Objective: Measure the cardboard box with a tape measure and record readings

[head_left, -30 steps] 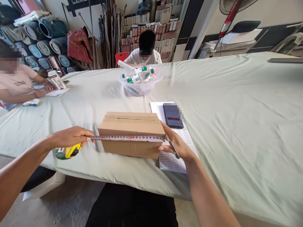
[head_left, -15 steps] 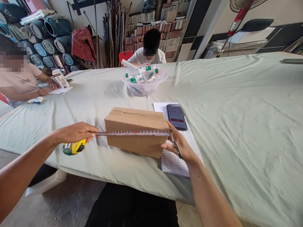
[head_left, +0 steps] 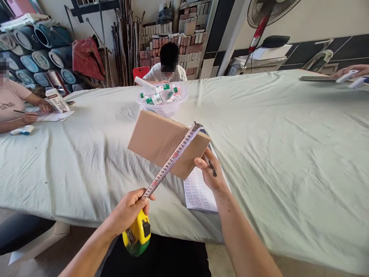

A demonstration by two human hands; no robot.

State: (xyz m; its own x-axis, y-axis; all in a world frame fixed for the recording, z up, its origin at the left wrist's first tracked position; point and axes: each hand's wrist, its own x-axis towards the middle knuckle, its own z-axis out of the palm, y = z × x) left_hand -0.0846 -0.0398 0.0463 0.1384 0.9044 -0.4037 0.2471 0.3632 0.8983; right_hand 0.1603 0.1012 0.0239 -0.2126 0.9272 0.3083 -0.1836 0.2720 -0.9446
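Observation:
A brown cardboard box (head_left: 161, 140) is tilted up off the pale green tablecloth (head_left: 273, 127), its flat face towards me. My right hand (head_left: 209, 173) grips its lower right corner and also holds a dark pen (head_left: 211, 167). My left hand (head_left: 127, 211) is closed on a yellow and green tape measure (head_left: 137, 234) near the table's front edge. Its white blade (head_left: 173, 157) runs diagonally up across the box face, with the hook at the box's upper right corner.
A printed paper sheet (head_left: 198, 192) lies under the box. A clear bowl of small bottles (head_left: 161, 98) stands behind it. One person sits at the far side, another at the left writing. A hand with devices (head_left: 350, 73) shows at the far right. A fan (head_left: 265, 11) stands behind.
The box has been tipped up from lying flat, hiding the phone. My left hand pulled back towards me and the tape swung from along the front edge to a diagonal across the face.

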